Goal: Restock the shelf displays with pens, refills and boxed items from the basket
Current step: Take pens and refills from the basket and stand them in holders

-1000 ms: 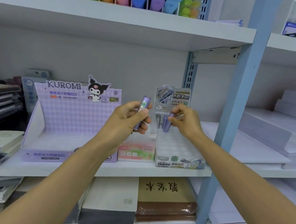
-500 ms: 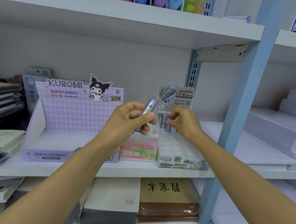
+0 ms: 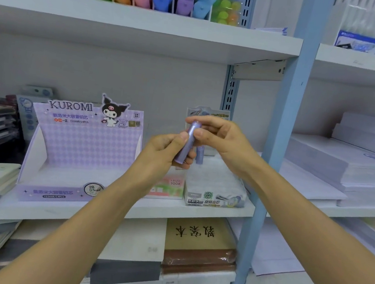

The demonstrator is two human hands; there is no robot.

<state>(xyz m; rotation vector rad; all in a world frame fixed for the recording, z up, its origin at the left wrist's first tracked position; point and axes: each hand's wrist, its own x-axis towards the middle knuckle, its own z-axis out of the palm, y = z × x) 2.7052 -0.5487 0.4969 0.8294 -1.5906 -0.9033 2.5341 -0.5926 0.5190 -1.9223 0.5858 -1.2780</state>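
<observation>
A white store shelf (image 3: 49,212) spans mid-frame, carrying a lilac cardboard Kuromi display box (image 3: 83,148) at centre left and a small white slotted display tray (image 3: 216,185) right of centre. Just above the tray, the left hand (image 3: 163,155) grips the lower half of a slim purple cylindrical refill tube (image 3: 186,143). The right hand (image 3: 223,140) pinches its top, apparently to slot it beside a second purple tube (image 3: 200,156) standing upright there.
</observation>
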